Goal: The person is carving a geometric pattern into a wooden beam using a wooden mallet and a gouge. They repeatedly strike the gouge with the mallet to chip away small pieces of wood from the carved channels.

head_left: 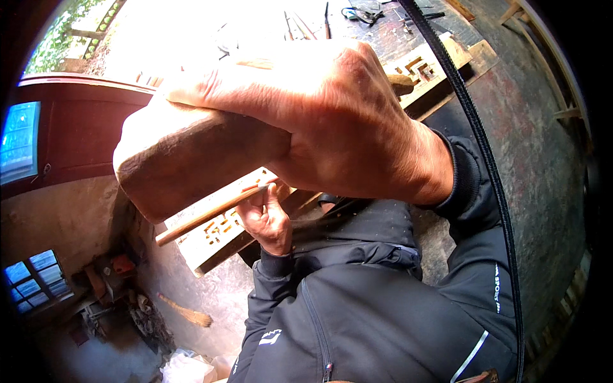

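My right hand [345,121] is closed on a worn wooden mallet [185,163], raised close to the camera, with a piece of its handle showing beyond my knuckles. Below it, my left hand [265,223] pinches a slim tool with a long round wooden handle [201,223], held near its dark end over a carved wooden workpiece [207,252] with cut openings. The mallet hides part of the workpiece and the tool's working end is too small to make out. More carved openwork wood [418,70] lies at the upper right.
Several hand tools [361,14] lie on the bench at the top. A black cord [472,108] crosses the right side. A red-brown door [76,127] is at the left; a straw broom [191,313] lies on the floor below, near white bags [191,367].
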Tool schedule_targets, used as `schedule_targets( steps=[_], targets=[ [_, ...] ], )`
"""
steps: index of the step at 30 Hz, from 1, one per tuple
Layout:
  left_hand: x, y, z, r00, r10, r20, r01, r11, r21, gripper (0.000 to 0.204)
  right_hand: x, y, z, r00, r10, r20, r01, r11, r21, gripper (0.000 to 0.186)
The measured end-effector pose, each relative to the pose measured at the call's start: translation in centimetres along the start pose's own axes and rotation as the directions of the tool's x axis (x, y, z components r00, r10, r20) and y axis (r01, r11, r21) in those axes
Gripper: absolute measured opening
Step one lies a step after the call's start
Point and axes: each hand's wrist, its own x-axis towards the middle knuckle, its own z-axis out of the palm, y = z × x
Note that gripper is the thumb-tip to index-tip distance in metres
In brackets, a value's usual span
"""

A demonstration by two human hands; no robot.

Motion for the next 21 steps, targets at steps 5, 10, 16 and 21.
schedule_targets(
  steps=[5,10,16,21],
  targets=[
    [-0.2,-2.4,-1.7,0.997,0.070,0.030,-0.076,0.937,0.341,0.040,0.0,-0.1,-0.1,1.000,-0.005,0.019,0.006,0.999,-0.031,0.034],
    [0.3,-0.9,-0.8,0.987,0.149,0.054,-0.157,0.967,0.203,0.031,-0.1,-0.2,0.0,1.000,-0.008,0.007,0.009,0.999,-0.038,0.031],
    [0.0,-2.9,-2.6,0.965,0.216,0.150,-0.260,0.866,0.427,0.026,0.1,-0.5,-0.1,0.999,0.010,0.053,-0.008,0.999,-0.033,0.027],
    [-0.1,-0.5,-0.4,0.998,0.004,-0.067,-0.002,0.999,0.035,0.029,0.0,-0.6,0.5,1.000,-0.006,0.014,0.006,1.000,-0.013,0.023]
  ],
)
